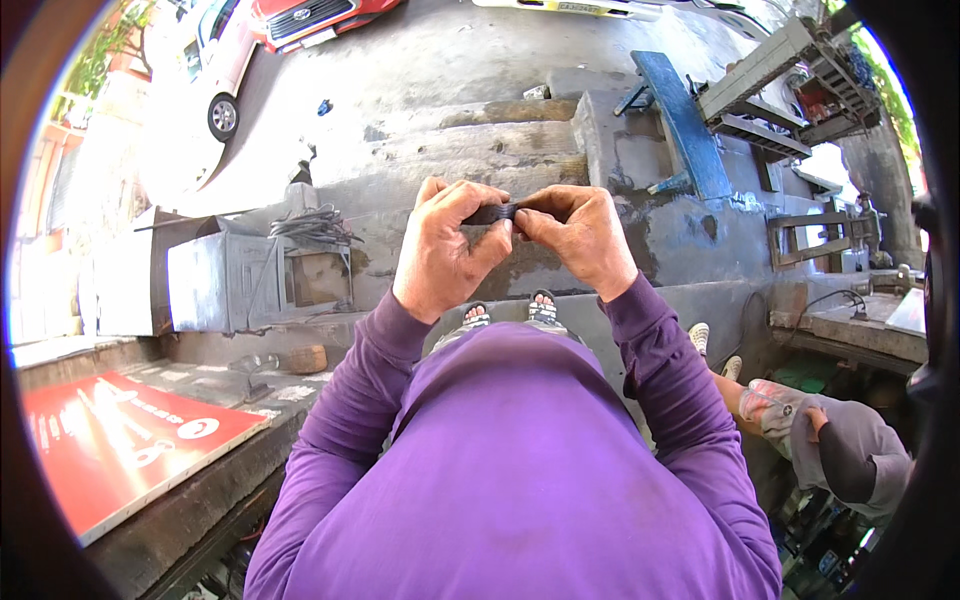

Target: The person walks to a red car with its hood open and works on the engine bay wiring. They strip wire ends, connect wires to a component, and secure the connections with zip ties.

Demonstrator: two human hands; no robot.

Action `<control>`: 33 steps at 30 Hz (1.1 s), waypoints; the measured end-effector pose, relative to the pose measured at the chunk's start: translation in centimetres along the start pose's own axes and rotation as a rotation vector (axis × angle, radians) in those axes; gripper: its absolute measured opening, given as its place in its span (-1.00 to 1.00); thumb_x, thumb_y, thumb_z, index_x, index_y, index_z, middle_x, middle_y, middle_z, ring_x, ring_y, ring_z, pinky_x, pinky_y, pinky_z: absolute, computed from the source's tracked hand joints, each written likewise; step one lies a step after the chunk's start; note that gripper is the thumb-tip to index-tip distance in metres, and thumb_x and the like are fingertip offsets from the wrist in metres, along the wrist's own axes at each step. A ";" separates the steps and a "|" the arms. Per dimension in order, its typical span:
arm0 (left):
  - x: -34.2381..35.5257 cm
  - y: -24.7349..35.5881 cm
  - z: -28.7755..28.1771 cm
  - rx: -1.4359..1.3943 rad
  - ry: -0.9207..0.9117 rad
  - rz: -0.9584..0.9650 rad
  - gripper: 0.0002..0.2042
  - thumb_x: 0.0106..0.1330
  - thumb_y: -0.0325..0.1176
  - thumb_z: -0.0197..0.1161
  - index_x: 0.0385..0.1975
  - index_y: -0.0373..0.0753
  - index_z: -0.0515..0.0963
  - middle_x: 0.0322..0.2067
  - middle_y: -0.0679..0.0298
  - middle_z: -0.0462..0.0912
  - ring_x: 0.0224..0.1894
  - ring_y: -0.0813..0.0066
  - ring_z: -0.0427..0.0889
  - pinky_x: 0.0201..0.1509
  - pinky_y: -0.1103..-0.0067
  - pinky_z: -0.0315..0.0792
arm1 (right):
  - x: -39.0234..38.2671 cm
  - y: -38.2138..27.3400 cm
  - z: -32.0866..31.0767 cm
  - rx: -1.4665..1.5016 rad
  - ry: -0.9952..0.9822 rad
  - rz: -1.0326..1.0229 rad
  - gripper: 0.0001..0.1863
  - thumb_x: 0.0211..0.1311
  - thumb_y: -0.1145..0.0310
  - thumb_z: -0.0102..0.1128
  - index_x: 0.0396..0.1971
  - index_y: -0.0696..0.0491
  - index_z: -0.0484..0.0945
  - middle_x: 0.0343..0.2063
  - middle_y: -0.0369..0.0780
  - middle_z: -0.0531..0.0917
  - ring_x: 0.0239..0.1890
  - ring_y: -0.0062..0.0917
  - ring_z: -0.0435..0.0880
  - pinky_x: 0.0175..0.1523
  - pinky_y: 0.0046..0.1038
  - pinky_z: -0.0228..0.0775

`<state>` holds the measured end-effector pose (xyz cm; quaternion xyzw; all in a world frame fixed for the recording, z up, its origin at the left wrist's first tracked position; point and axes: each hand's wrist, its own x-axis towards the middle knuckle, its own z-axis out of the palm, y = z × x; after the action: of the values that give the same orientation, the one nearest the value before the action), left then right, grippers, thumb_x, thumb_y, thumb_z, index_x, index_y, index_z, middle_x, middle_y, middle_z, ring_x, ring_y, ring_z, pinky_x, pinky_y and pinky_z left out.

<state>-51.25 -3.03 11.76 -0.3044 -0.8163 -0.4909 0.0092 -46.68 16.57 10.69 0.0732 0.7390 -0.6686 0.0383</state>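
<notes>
A small dark piece (490, 213), perhaps a coiled band or strip, is held up between my two hands in front of my body. My left hand (450, 245) grips its left part, with thumb and fingers closed on it. My right hand (572, 235) pinches its right end between thumb and forefinger. What exactly the piece is, I cannot make out. Both forearms come up in purple sleeves, and my sandalled feet show below the hands.
Parked cars (320, 18) stand beyond concrete steps (480, 150). A blue bench (680, 120) and metal frames (760, 85) are at right. Metal boxes (205, 280), coiled cable (305, 225) and a red sign (120, 440) lie left. Another person (850, 450) sits at lower right.
</notes>
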 end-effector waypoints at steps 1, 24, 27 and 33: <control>0.3 0.1 0.2 -0.004 0.018 0.021 -0.77 0.12 -0.37 0.36 -0.21 -0.24 0.66 -0.27 0.21 0.74 -0.18 0.25 0.48 0.07 0.40 0.39 | 0.1 -0.5 -0.4 -0.010 -0.002 -0.025 -0.75 0.22 0.37 0.38 -0.25 0.27 0.76 -0.43 -0.23 0.77 -0.36 -0.69 0.63 -0.22 -0.55 0.49; 2.0 2.7 2.2 -0.140 0.057 -0.018 -0.83 0.14 -0.41 0.32 -0.27 -0.23 0.64 -0.14 0.20 0.75 -0.10 0.36 0.46 0.11 0.41 0.36 | -0.5 -1.6 -2.7 0.024 0.093 -0.053 -0.74 0.22 0.40 0.35 -0.18 0.26 0.74 -0.35 -0.17 0.78 -0.33 -0.66 0.66 -0.18 -0.53 0.54; 2.2 2.3 2.3 -0.092 0.080 0.008 -0.82 0.13 -0.43 0.32 -0.25 -0.23 0.66 -0.14 0.21 0.75 -0.10 0.34 0.47 0.11 0.42 0.37 | -1.3 -0.9 -2.9 0.195 0.087 -0.157 -0.72 0.26 0.57 0.24 -0.04 0.28 0.69 -0.22 -0.18 0.79 -0.23 -0.62 0.72 -0.05 -0.55 0.60; 2.0 2.0 3.1 0.011 0.106 0.052 -0.79 0.10 -0.46 0.36 -0.24 -0.25 0.66 -0.11 0.26 0.75 -0.09 0.30 0.48 0.12 0.42 0.38 | -2.3 -2.0 -2.4 -0.146 0.198 -0.302 -0.78 0.23 0.58 0.32 -0.12 0.26 0.71 -0.26 -0.14 0.80 -0.25 -0.61 0.74 -0.11 -0.53 0.59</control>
<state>-51.02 1.10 12.41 -0.2988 -0.8092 -0.5014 0.0669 -44.58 18.67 13.24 0.0239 0.7883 -0.6010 -0.1299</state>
